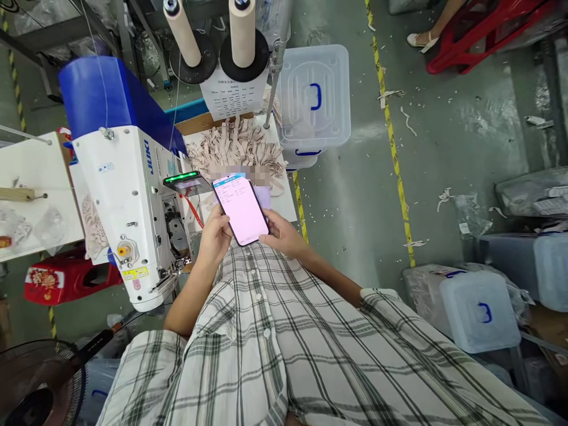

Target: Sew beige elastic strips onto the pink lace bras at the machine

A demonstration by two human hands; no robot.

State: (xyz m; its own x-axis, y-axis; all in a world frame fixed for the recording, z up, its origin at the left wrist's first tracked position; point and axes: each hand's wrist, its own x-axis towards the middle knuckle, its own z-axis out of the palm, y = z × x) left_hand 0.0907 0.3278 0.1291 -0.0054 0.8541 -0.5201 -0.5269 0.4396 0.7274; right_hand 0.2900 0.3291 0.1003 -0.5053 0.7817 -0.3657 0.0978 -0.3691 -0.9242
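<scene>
A person in a plaid shirt (pixel 310 343) holds a lit smartphone (pixel 243 213) between two bare hands, the left hand (pixel 216 235) grasping its left edge and the right hand (pixel 284 234) closed on its lower right corner. Viewing it well calls for a light, even grip from both sides, the screen tilted toward the eyes and both thumbs clear of the text near the top; that text is too small to read here. The smartphone lies between the two sets of fingers, slightly slanted, its upper end reaching past the fingertips; the fingers beneath it are mostly hidden. Beyond the fingertips lies a heap of beige fabric strips (pixel 235 142), with two thread cones (pixel 242 35) farther off; left of the fingers stands a white-and-blue JUKI sewing machine (pixel 118 195).
</scene>
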